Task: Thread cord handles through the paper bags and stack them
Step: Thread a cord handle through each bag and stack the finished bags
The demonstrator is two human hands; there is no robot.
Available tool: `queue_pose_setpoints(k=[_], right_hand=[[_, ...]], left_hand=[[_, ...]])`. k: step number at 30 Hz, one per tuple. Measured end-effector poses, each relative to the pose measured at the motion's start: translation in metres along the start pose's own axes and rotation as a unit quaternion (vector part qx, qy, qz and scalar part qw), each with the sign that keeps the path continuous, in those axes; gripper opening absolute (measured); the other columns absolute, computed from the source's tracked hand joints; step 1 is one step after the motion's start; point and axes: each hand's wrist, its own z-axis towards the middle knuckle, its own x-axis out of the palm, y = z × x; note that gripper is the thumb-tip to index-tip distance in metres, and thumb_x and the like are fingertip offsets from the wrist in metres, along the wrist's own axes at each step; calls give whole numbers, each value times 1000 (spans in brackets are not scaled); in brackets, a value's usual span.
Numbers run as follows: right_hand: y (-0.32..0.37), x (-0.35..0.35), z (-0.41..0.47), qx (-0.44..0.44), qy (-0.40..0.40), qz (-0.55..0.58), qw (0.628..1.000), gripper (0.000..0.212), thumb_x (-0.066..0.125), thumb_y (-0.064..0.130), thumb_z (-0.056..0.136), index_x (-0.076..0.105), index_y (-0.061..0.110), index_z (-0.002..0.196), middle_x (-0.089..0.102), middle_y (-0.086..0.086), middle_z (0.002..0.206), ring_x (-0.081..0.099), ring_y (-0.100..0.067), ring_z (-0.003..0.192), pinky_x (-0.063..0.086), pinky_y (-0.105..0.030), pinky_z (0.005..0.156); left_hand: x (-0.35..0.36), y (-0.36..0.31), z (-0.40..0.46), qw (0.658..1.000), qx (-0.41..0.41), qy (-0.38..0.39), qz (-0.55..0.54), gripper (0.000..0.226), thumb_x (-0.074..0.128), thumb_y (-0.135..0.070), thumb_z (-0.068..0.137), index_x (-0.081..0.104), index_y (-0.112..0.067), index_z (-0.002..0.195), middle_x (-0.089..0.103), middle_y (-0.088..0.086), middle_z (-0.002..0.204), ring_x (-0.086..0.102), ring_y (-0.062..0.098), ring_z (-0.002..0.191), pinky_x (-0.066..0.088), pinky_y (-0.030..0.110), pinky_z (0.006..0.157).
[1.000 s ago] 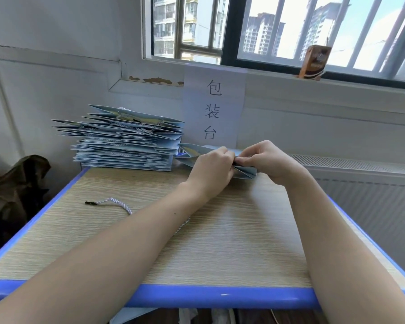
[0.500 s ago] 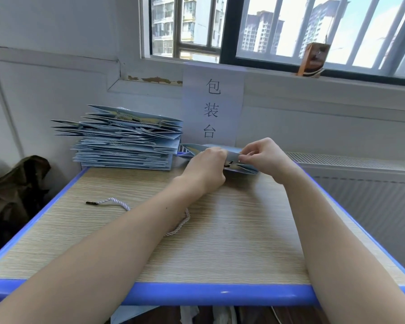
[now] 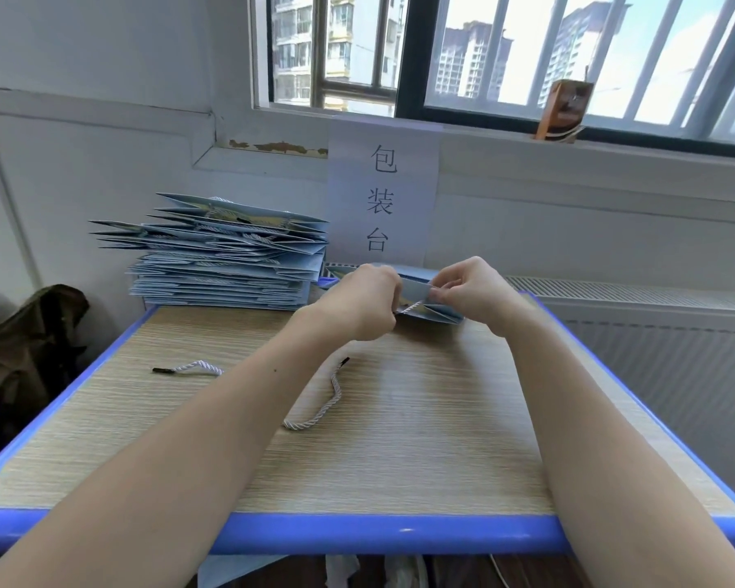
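A folded light-blue paper bag point(image 3: 431, 312) lies at the far middle of the table, between my two hands. My left hand point(image 3: 363, 301) grips a white twisted cord point(image 3: 412, 308), and a short stretch of it runs from that hand to the bag's edge. My right hand point(image 3: 469, 288) pinches the bag's upper edge beside the cord. A second white cord point(image 3: 321, 411) with black tips lies on the table; my left forearm covers its middle. A tall stack of finished blue bags point(image 3: 226, 252) sits at the back left.
The wooden table point(image 3: 421, 451) has a blue rim. A paper sign point(image 3: 382, 193) hangs on the wall behind the bag. A white radiator point(image 3: 637, 328) stands to the right, a dark cloth bundle point(image 3: 22, 341) to the left, and a small brown carton point(image 3: 563, 106) on the windowsill.
My left hand has drawn back from the bag, pulling a short length of cord out of it. The loose cord on the table has shifted, so its right tip now shows.
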Motion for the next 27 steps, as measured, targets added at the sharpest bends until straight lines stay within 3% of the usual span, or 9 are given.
queue_pose_setpoints(k=[9,12,15,19,22,24,27], right_hand=[[3,5,-2,-1,-10,-4,1000,10,71,14,91,72,20,99,71,-5,98,62,-15,87,41,-17,56],[5,2,-4,-6,-4,-16,1000,12,70,15,92,73,17,104,69,-1,97,62,-14,86,41,-16,56],[6,-1,-7,-18,28,-36,999,7,69,18,93,73,21,98,68,5,92,62,-13,86,44,-19,59],[8,0,-8,-28,42,-42,998,7,70,19,92,73,24,92,70,5,93,64,-18,93,51,-28,76],[7,-2,-8,-30,49,-38,998,8,70,18,91,75,24,93,72,3,94,65,-19,95,51,-30,78],[7,-4,-9,-35,52,-28,998,10,71,17,91,74,26,89,72,2,94,66,-19,96,52,-32,79],[7,-6,-11,-42,65,-16,997,13,72,15,87,75,27,83,74,2,93,66,-19,92,53,-36,85]], left_hand=[[-6,4,0,998,-21,49,-12,26,59,-2,87,56,-23,72,58,7,102,59,26,93,54,35,76],[-6,9,2,998,-51,-2,-22,22,58,-1,84,56,-20,75,60,8,99,59,27,91,55,38,77],[-2,13,1,993,-87,-77,-9,16,56,0,83,63,-13,89,63,8,95,61,29,89,53,39,75],[9,16,1,991,-87,-88,43,15,56,-4,89,63,-10,101,62,11,101,61,32,94,47,37,73],[9,20,5,988,-88,-111,55,11,58,-4,89,63,-10,96,63,11,98,62,33,92,51,40,75],[5,22,7,988,-61,-141,31,8,64,-7,88,63,-11,95,62,7,97,61,30,91,52,41,78],[5,20,8,989,40,-139,4,33,76,-26,86,61,-14,113,54,0,103,51,21,101,44,35,88]])
